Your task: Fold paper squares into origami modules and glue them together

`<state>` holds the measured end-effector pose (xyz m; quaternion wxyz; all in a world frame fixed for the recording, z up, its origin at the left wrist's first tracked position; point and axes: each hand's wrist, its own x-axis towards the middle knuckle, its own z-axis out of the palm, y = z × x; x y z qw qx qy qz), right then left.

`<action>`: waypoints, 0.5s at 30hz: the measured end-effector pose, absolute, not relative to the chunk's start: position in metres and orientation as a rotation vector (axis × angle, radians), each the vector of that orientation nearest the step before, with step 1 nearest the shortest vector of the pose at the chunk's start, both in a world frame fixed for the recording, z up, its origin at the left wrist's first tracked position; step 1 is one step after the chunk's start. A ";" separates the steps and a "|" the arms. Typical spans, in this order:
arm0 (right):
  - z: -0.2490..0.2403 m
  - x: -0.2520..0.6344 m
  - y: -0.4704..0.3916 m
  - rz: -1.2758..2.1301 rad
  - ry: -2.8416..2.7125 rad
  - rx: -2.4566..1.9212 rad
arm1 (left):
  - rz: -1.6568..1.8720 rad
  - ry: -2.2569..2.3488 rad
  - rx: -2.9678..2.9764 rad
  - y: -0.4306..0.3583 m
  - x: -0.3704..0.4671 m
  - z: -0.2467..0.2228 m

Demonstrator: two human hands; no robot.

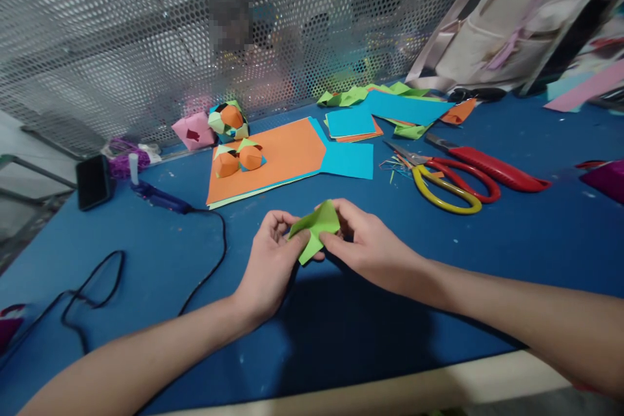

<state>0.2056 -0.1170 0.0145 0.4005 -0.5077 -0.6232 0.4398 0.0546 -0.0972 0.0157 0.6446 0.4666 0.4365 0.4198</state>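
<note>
Between my two hands, above the front middle of the blue table, is a small piece of folded green paper [322,220]. My left hand [273,253] grips its left side, thumb on top and fingers behind. From the right, my right hand [365,240] pinches it the same way, its thumb pressing near the middle. The fingers under the paper are partly hidden. Beyond my hands lies a stack of orange paper [283,149] with two small folded orange and green paper pieces [238,159] resting on its left end.
Scissors [448,185] with red and yellow handles and a red-handled cutter [502,169] lie right. A blue glue gun [160,196] trails its black cord across the left side, near a phone [93,182]. Blue paper sheets [409,107] and a perforated metal panel [160,32] stand behind.
</note>
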 end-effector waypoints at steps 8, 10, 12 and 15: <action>0.014 0.208 -0.117 0.926 -1.650 -1.331 | 0.862 1.040 1.173 -0.098 0.053 0.017; 0.012 0.209 -0.117 0.871 -1.684 -1.350 | 0.836 1.067 1.201 -0.098 0.054 0.019; 0.011 0.209 -0.117 0.833 -1.706 -1.351 | 0.818 1.072 1.200 -0.098 0.054 0.020; 0.011 0.209 -0.117 0.801 -1.717 -1.336 | 0.820 1.045 1.160 -0.101 0.055 0.018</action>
